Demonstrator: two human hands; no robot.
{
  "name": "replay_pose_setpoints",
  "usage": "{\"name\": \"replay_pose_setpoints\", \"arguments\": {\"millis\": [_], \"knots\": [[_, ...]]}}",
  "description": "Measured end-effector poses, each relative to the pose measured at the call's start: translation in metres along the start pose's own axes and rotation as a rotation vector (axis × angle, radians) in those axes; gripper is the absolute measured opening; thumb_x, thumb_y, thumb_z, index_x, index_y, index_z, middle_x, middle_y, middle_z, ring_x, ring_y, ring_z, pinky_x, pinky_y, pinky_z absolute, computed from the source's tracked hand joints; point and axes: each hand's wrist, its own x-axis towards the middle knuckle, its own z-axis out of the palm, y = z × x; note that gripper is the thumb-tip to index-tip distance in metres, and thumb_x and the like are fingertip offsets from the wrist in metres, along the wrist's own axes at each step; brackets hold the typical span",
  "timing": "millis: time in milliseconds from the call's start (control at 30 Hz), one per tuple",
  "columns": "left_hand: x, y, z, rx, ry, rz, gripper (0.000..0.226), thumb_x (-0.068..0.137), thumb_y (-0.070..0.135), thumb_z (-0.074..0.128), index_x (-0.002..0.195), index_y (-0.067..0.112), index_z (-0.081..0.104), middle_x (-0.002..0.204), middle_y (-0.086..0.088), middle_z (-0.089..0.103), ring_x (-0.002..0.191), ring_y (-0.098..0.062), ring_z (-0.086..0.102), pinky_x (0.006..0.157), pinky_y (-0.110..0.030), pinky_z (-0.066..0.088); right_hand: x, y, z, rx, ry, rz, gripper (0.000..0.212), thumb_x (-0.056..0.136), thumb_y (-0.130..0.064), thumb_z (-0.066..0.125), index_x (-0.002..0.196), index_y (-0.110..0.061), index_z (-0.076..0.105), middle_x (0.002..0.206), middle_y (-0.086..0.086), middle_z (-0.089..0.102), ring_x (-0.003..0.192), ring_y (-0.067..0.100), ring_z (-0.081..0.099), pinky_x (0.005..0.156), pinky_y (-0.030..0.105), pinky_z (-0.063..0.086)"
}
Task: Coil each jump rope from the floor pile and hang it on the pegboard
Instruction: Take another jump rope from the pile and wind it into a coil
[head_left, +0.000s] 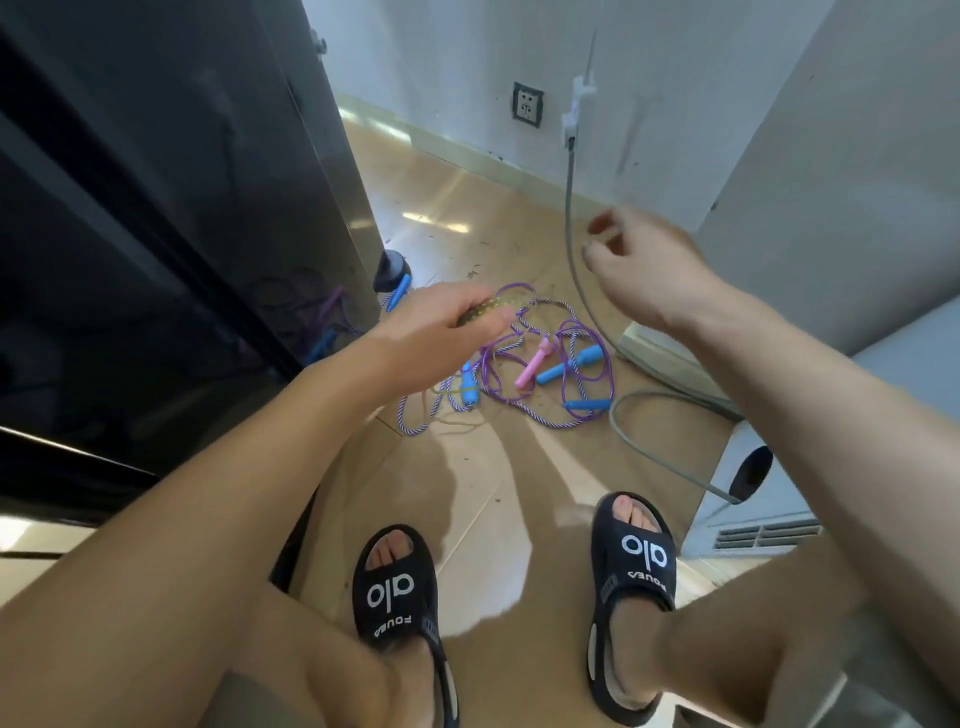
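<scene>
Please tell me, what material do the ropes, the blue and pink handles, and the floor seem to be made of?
Purple ropes: probably braided cord, judging by the purple-and-white twisted pattern.
Blue handle and pink handle: likely smooth moulded plastic, with uniform bright colour.
Floor: glossy tan tile or laminate; it reflects light, and thin seams show.

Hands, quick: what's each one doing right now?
Left hand: gripping a yellow-green handle above the rope pile.
Right hand: raised, fingers loosely curled; nothing visible in it.
</scene>
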Motion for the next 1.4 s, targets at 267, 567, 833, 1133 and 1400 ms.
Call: {"name": "replay_pose_setpoints", "arguments": {"millis": [267,567,833,1133,1400], "knots": [[-0.002,0.017,0.008,0.03,0.017,0.055,0.035,0.099,0.024,0.056,0.067,0.014,0.047,0.051,0.011,0.036,0.051,-0.008,0.031,0.047,-0.019,0.026,-0.023,-0.04,0.026,0.066,-0.166,-0.331,0.04,0.102,-0.047,0.041,0.076,-0.019,0.053,0.074,-0.001,0.06,0.073,0.019,0.052,0.065,0.03,0.04],[-0.009,0.003,-0.012,0.128,-0.038,-0.005,0.043,0.102,0.045,0.048,0.068,0.019,0.04,0.067,0.0,0.04,0.056,-0.013,0.037,0.057,-0.029,0.037,0.0,-0.015,-0.011,-0.147,0.062,-0.275,0.01,0.089,-0.027,0.065,0.085,-0.019,0.069,0.074,-0.004,0.061,0.077,0.02,0.057,0.061,0.027,0.036],[-0.013,0.011,-0.011,0.024,-0.001,0.066,0.033,0.101,0.037,0.051,0.079,0.014,0.06,0.066,0.007,0.044,0.061,-0.01,0.038,0.06,-0.03,0.033,-0.021,-0.029,0.011,0.202,-0.176,-0.244,0.033,0.105,-0.033,0.039,0.113,-0.018,0.067,0.093,-0.005,0.075,0.096,0.017,0.065,0.089,0.029,0.047],[-0.022,0.005,-0.023,-0.126,-0.027,0.021,0.045,0.102,0.038,0.054,0.06,0.022,0.059,0.049,0.012,0.044,0.049,-0.012,0.037,0.054,-0.029,0.039,-0.004,-0.018,0.001,-0.046,-0.138,-0.333,0.02,0.09,-0.034,0.066,0.077,-0.018,0.065,0.069,-0.006,0.062,0.062,0.009,0.053,0.056,0.021,0.038],[-0.021,0.015,-0.016,-0.149,-0.056,0.031,0.042,0.102,0.035,0.053,0.065,0.018,0.061,0.055,0.003,0.048,0.052,-0.017,0.039,0.058,-0.029,0.037,-0.025,-0.025,0.017,0.295,-0.457,-0.205,0.037,0.106,-0.028,0.04,0.097,-0.002,0.067,0.102,0.023,0.071,0.101,0.038,0.066,0.096,0.04,0.051]]}}
